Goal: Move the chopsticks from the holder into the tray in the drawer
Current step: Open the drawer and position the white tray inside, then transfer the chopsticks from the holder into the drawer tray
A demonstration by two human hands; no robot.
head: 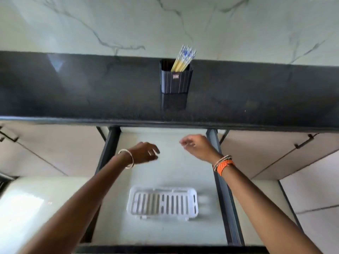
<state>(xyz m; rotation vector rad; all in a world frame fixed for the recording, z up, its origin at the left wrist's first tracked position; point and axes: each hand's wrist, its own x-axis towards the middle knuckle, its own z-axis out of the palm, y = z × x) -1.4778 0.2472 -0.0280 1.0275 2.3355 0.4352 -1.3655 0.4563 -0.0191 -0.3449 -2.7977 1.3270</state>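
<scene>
Several yellow chopsticks (pixel 183 58) with blue-and-white patterned tops lean to the right in a black ribbed holder (pixel 176 79) at the back of the dark countertop (pixel 73 88). Below the counter's edge a drawer (pixel 165 171) stands pulled out, and a white slotted tray (pixel 162 202) lies flat on its pale floor near the front. My left hand (pixel 145 153) hovers over the drawer's left half, fingers loosely apart and holding nothing. Over the drawer's right half my right hand (pixel 197 145) hangs with fingers curled loosely, and it holds nothing. Both hands are well below the holder.
A pale marble wall (pixel 165 24) rises behind the counter. Dark metal rails (pixel 222 189) run along both sides of the drawer. Closed cabinet fronts with black bar handles (pixel 303 142) flank it left and right. The dark drawer front (pixel 165 249) lies at the bottom.
</scene>
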